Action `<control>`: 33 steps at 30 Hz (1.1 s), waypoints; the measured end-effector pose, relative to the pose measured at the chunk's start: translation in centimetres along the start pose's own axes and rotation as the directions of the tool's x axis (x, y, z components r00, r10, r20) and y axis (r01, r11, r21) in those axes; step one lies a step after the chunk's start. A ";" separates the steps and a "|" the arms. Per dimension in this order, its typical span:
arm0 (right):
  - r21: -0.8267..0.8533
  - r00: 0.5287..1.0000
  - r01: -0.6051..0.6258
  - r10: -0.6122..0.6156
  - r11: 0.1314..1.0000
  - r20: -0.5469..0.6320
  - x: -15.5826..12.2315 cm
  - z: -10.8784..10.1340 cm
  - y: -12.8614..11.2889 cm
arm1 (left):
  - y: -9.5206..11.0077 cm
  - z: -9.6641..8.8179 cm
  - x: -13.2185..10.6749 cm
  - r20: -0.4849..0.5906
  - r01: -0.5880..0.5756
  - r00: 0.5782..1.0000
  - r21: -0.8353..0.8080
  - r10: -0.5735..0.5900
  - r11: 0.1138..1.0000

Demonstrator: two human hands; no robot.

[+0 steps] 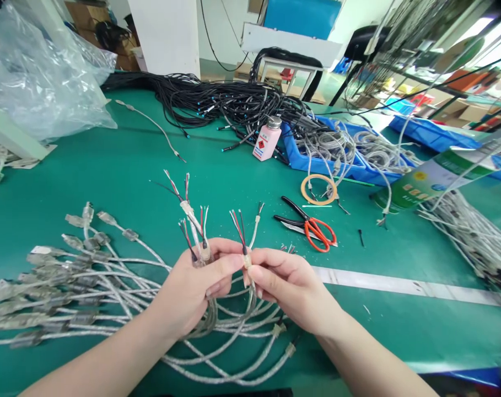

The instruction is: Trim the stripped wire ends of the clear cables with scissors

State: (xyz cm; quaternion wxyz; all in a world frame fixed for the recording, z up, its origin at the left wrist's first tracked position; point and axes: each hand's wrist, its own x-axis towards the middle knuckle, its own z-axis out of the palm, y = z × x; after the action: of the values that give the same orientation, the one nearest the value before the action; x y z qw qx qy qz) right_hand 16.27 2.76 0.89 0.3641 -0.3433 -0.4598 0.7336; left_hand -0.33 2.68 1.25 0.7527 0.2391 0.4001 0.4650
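Observation:
My left hand (209, 275) is closed around several clear-jacketed cables (209, 314), whose stripped ends with red, white and black wires (188, 193) stick up above the fingers. Between both hands one cable end (247, 258) is pinched, its thin coloured wires (237, 223) fanning upward. On its right side my right hand (287, 284) grips it between thumb and forefinger. More cables of the same kind lie under and around my hands, with USB plugs (47, 251) and grey ferrite lumps (85, 317) heaped to the left. Some loose cable ends (290, 348) curve out below my right hand.
Red-handled scissors (318, 234) lie beyond my right hand, near a tan tape ring (303, 190). Farther back are a pink bottle (268, 140), blue bins (302, 161) of cables and a heap of black cables (217, 99). A green-white can (432, 176) stands right.

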 end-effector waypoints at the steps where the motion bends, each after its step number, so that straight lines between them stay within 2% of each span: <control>1: -0.025 1.000 -0.001 0.002 1.000 0.006 0.0 0.0 -0.1 | 0.0 0.0 0.0 0.003 0.000 1.000 -0.008 0.000 1.000; 8: -0.130 1.000 -0.016 0.014 0.991 -0.015 -0.4 0.0 -0.3 | 0.2 0.0 -0.3 0.012 0.002 1.000 0.022 -0.002 1.000; 11: -0.187 0.999 -0.008 0.015 0.982 0.033 -0.4 0.0 -0.2 | 0.2 -0.1 -0.4 -0.004 0.008 1.000 0.033 -0.008 0.999; 16: -0.257 0.999 0.022 -0.013 0.966 0.036 -0.3 0.3 0.0 | 0.2 -0.2 -0.5 0.050 -0.019 0.999 0.095 0.015 0.995; 19: -0.299 0.999 0.031 -0.024 0.954 0.027 -0.4 0.5 0.3 | 0.2 0.0 -0.5 0.025 -0.049 0.999 0.090 0.047 0.995; 21: -0.316 1.000 0.010 -0.001 0.949 0.027 -0.5 0.6 0.5 | 0.2 0.2 -0.5 -0.031 -0.053 0.998 0.101 0.057 0.993; 25: -0.300 0.996 -0.062 0.078 0.952 0.041 -0.6 0.8 0.7 | 0.2 0.4 -0.4 -0.132 -0.057 0.988 0.135 0.075 0.989; 28: -0.269 0.996 -0.088 0.092 0.959 0.005 -0.5 0.8 0.9 | 0.2 0.2 -0.4 -0.077 -0.077 0.993 0.114 0.086 0.990; 33: -0.224 0.994 0.003 -0.027 0.975 -0.102 -0.3 0.8 1.2 | 0.3 -0.1 -0.3 -0.040 -0.094 0.994 0.136 0.101 0.986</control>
State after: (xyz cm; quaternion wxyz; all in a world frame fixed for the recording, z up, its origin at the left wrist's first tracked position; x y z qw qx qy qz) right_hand 15.46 1.74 0.10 0.3524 -0.4165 -0.5220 0.6556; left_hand -0.61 2.60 1.55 0.7017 0.2973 0.4358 0.4788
